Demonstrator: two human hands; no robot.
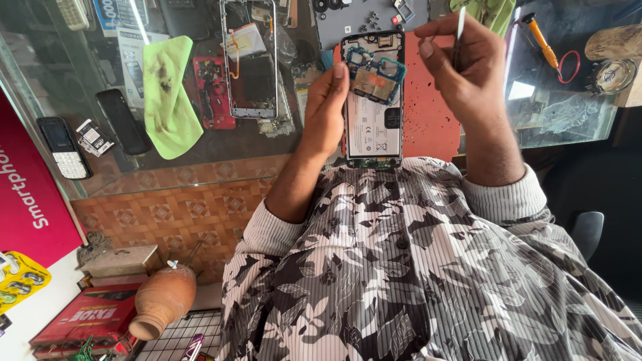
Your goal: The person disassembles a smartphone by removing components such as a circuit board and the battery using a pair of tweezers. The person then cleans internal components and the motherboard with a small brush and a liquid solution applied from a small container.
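My left hand [326, 110] grips an opened smartphone [373, 120] by its left edge, holding it up above the glass counter. Its back cover is off, so the white battery, the teal circuit board and the small bottom board show. My right hand [465, 67] hovers just right of the phone's top, fingers pinched on a thin metal tool [460, 23] that points upward. The tool's tip is apart from the phone.
On the glass counter [200, 144] lie a stained green cloth [170, 93], a bare phone frame [249, 60], a red mat [421, 120], small screws, an orange-handled screwdriver [539, 40] and old handsets [63, 147]. A clay pot [162, 301] stands on the floor at lower left.
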